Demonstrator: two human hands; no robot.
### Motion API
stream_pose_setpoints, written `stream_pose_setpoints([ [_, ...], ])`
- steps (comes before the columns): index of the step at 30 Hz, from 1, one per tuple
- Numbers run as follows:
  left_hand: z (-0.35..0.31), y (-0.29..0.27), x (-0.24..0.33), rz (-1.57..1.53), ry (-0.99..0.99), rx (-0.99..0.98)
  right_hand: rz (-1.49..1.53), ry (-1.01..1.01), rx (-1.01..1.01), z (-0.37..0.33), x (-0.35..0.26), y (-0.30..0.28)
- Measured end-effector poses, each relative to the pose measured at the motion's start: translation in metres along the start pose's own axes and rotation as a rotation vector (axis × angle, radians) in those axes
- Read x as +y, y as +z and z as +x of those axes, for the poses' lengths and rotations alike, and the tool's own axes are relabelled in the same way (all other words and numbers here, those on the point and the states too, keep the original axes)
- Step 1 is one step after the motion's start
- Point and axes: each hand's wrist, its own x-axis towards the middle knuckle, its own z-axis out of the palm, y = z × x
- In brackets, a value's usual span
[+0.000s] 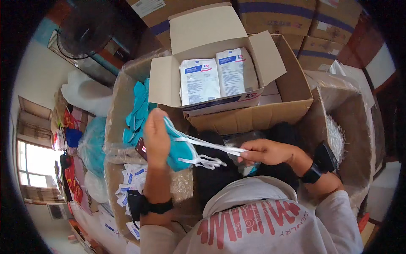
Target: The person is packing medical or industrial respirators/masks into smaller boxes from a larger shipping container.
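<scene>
Over your lap, your right hand [270, 152] pinches white straps [213, 146], drawn taut from the teal mask [182, 150] grasped in your left hand [156, 131]. Beyond, more teal masks [137, 108] heap inside a carton [116, 97]; farther, white packets [199, 82] sit toward the white box's [164, 82] left edge.

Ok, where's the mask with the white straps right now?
In the head view, the teal mask is left of centre, in the person's left hand, below the open-flapped box of white packets; the right hand holds its white straps.
</scene>
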Motion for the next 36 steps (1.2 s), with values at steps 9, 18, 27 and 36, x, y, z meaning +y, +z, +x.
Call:
stream_pose_setpoints([
  [9,-0.001,-0.027,-0.006,0.006,-0.175,-0.183,0.292,0.129,0.127,-0.004,-0.016,-0.017],
  [18,-0.001,-0.018,-0.028,-0.732,-0.437,-0.233,0.372,-0.052,0.123,0.026,-0.027,-0.006],
  [27,-0.001,-0.001,-0.023,-0.792,-0.411,-0.238,0.365,-0.090,0.005,0.079,-0.015,0.053],
  [36,-0.007,0.001,-0.004,-0.178,-0.118,-0.129,0.357,-0.233,-0.038,0.086,-0.026,0.065],
])
